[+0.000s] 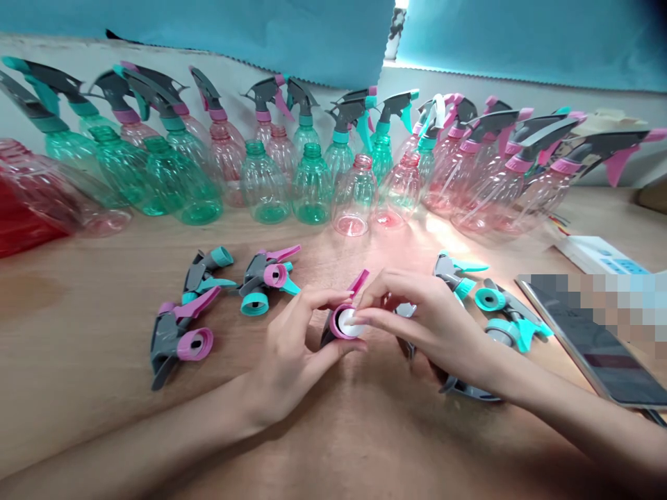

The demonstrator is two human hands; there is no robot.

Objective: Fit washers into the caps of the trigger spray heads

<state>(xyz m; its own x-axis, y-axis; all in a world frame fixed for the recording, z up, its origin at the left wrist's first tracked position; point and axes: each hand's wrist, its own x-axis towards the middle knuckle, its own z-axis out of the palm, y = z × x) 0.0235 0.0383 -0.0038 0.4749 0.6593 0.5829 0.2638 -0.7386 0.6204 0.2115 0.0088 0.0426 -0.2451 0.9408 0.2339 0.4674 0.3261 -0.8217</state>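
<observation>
Left hand: fingers were clamped on a pink-collared spray head, thumb under the collar, index finger up along the top
Right hand: thumb and index were bunched close and touching a white disc; honestly couldn't tell if they were pinching it or just pushing on it
White disc: sat at the mouth of that pink collar, dark gap showing along its left side
Spray head: was held above the middle of the tabletop, pink trigger poking out behind
Loose heads, left: a pink-and-grey one lay nearest the left forearm, more pink and teal ones just behind it
Loose heads, right: teal-and-grey ones lay around the right wrist, some partly hidden
Bottles: clear green bottles and pink bottles stood along the back, several with bare threaded necks, plenty with sprayers on
Phone: lay off to the right
Backdrop: blue sheet hung along the wall
</observation>
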